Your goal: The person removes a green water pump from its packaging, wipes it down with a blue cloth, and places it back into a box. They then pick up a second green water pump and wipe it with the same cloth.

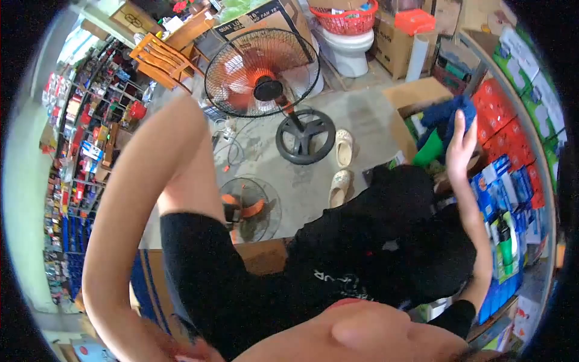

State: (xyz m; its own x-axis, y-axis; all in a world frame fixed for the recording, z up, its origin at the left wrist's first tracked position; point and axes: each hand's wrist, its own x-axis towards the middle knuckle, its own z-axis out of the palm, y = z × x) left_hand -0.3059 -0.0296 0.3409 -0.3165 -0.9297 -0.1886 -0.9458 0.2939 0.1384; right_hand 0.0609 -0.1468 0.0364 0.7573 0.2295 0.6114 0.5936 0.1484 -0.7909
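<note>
My right hand (461, 145) is raised at the right with its fingers stretched out, resting against a blue cloth (443, 114) that lies in an open cardboard box (416, 96). Nothing is gripped in it. A green item (429, 154) sits in the same box just left of the hand. My left arm (139, 199) is bent sharply at the left, elbow high, and the forearm runs down to the bottom edge, where the hand is out of sight. My black shirt (362, 253) fills the middle of the view.
An orange standing fan (262, 75) on a round black base (304, 136) stands on the concrete floor, with a smaller fan (247, 208) lying nearer. A pair of pale clogs (342, 163) is beside the base. Stocked shelves line both sides; boxes, a toilet and a red basket (345, 18) stand behind.
</note>
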